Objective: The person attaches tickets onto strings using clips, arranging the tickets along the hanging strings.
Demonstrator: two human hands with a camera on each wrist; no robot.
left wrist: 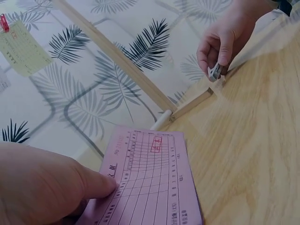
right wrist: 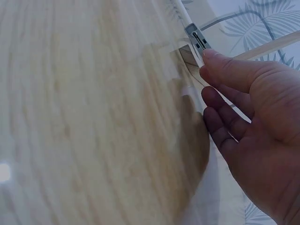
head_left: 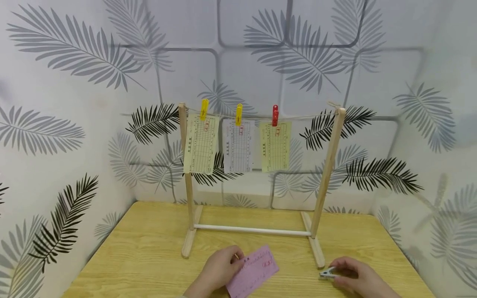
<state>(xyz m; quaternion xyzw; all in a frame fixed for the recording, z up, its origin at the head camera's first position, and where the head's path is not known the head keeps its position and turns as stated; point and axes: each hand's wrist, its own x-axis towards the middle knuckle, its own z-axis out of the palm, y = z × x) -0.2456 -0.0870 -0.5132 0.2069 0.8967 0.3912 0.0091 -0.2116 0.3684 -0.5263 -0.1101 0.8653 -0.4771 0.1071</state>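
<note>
My left hand (head_left: 220,269) pinches a pink printed receipt slip (head_left: 254,271) along its left side, thumb on top, low over the table. In the left wrist view the slip (left wrist: 150,173) shows a ruled grid and a red stamp. To the right, my right hand (head_left: 357,276) holds a small grey clothespin (head_left: 328,272) between thumb and fingertips, beside the rack's right foot. The right wrist view shows the clothespin (right wrist: 197,36) jutting past the thumb tip. The slip and the clothespin are apart.
A wooden rack (head_left: 328,174) carries a string with three slips hung on it: a yellowish one (head_left: 201,145) and a white one (head_left: 238,149) under yellow clothespins, and another yellowish one (head_left: 275,149) under a red clothespin (head_left: 275,116). Patterned walls surround the wooden table (head_left: 130,256).
</note>
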